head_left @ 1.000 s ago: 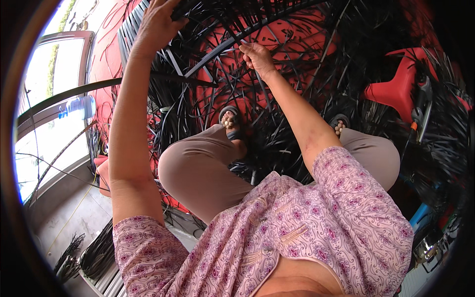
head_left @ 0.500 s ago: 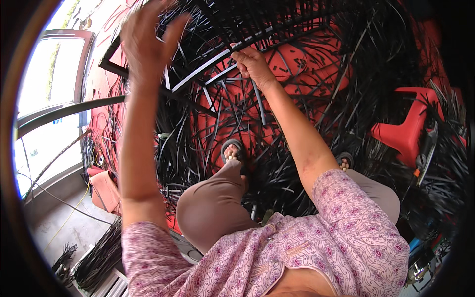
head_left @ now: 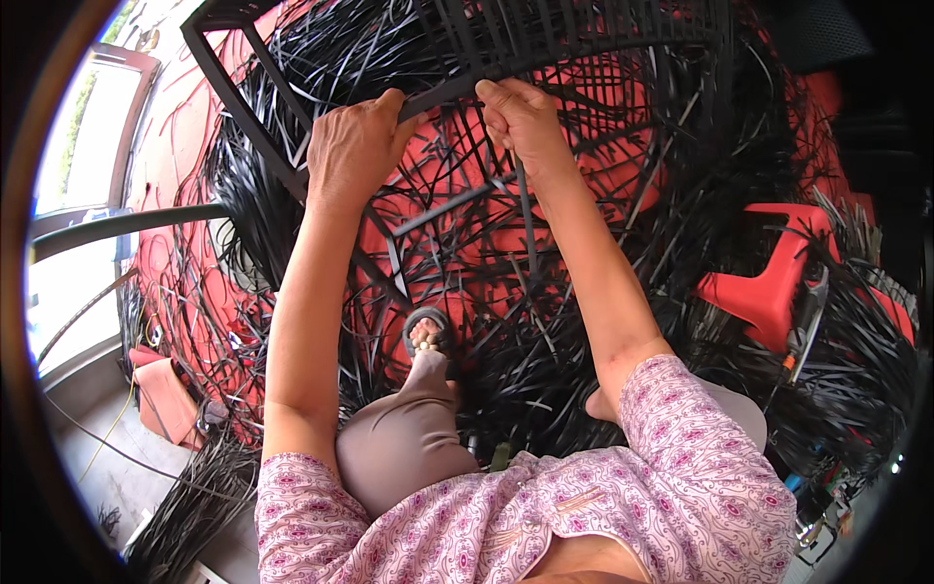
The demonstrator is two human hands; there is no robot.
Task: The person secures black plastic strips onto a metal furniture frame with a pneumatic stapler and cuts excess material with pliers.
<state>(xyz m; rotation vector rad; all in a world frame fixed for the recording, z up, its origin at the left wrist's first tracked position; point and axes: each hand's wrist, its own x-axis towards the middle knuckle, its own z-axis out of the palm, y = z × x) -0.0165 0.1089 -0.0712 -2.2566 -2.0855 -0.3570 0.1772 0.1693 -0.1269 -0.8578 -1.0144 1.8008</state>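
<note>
A black furniture frame with flat black strips woven across it stands tilted at the top of the head view. My left hand is closed over its near rail, fingers bent around the far side and thumb along the bar. To its right, my right hand is closed in a pinch at the same rail. A flat black strip hangs down below that hand, and its upper end is hidden by the fingers. Parallel strips run across the right part of the frame.
Loose black strips lie in tangles over the red floor covering around my feet. A red plastic stool lies at the right. At the left are a dark curved bar, a salmon-coloured object and a bundle of strips.
My left hand has come down from its raised position and taken hold of the rail. The frame has shifted and tilted. My right hand stays pinched at the rail, a little farther right.
</note>
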